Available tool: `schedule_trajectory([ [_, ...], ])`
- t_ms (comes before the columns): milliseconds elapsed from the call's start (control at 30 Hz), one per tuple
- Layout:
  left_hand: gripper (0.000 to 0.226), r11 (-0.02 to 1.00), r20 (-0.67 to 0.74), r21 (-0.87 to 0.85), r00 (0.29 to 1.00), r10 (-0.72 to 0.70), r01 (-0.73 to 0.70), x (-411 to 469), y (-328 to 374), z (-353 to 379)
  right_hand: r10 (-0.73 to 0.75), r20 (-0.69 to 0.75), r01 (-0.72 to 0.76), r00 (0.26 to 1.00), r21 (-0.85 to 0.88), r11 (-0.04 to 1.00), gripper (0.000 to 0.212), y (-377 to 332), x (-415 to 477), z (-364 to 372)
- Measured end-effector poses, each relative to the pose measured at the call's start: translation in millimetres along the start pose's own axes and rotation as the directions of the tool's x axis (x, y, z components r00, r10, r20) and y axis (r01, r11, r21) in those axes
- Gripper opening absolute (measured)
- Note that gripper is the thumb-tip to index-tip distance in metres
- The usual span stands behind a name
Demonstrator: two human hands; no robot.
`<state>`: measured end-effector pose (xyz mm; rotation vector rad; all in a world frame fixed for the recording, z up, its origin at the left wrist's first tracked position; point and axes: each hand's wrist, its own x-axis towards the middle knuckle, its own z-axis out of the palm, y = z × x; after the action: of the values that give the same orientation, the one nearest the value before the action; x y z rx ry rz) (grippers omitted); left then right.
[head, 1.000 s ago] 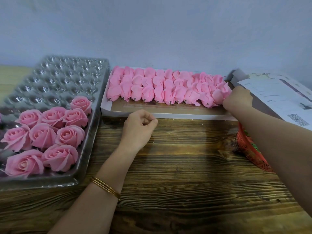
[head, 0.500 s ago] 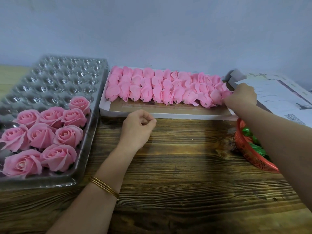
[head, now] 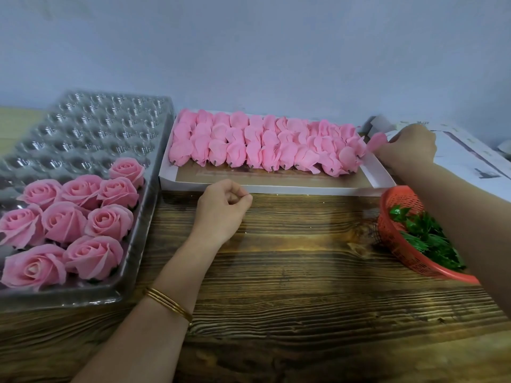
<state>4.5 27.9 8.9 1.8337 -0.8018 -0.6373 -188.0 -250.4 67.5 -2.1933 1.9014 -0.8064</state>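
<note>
Pink petal bundle (head: 377, 141) | at white box (head: 276, 189) right end, pinched by right hand (head: 409, 146) | left hand (head: 224, 211) fisted, empty, on table (head: 304, 258) | judgement: lift gently, straight out, sparing neighbouring bundles (head: 249, 150)

Plain pale-blue wall (head: 249, 45), dark wood-grain table (head: 290, 272) — soft light

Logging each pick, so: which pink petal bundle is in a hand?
The pink petal bundle at the far right end of the white cardboard box, pinched by the right hand; all others lie packed in rows, untouched.
</note>
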Motion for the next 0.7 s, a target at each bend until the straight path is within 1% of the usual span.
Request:
schedule_trajectory([
  [67,0.005,1.000,0.004,0.000,1.000,-0.001,0.001,-0.2,0.6,-0.2,0.012,-0.012,-0.012,1.000,0.037,0.999,0.034,-2.0,-0.8,-5.8],
  [133,0.004,1.000,0.007,0.001,1.000,-0.001,0.001,-0.6,1.0,-0.4,0.002,-0.046,0.001,0.999,0.058,0.998,0.031,-6.1,-3.0,-11.5],
  [233,0.004,1.000,0.009,-0.005,1.000,-0.001,0.001,-1.2,1.1,-0.7,-0.087,-0.083,0.094,0.993,0.078,0.993,0.036,-16.6,-11.1,-17.8],
  [333,0.005,1.000,0.010,-0.009,1.000,0.001,-0.001,-1.3,0.7,-1.0,-0.176,-0.100,0.189,0.979,0.142,0.972,0.040,-34.0,-26.2,-21.7],
  [500,0.004,1.000,0.019,-0.024,1.000,-0.001,0.001,-0.9,0.8,-1.7,-0.232,-0.099,0.250,0.968,0.246,0.937,0.044,-64.5,-53.9,-21.3],
  [600,0.005,1.000,0.026,-0.027,1.000,-0.001,0.001,-1.2,1.3,-1.8,-0.259,-0.090,0.274,0.962,0.306,0.912,0.037,-77.0,-72.1,-19.1],
  [700,0.005,1.000,0.038,-0.028,0.999,-0.004,0.005,-2.0,2.3,-2.5,-0.254,-0.052,0.256,0.966,0.350,0.901,0.018,-84.6,-89.3,-13.3],
])
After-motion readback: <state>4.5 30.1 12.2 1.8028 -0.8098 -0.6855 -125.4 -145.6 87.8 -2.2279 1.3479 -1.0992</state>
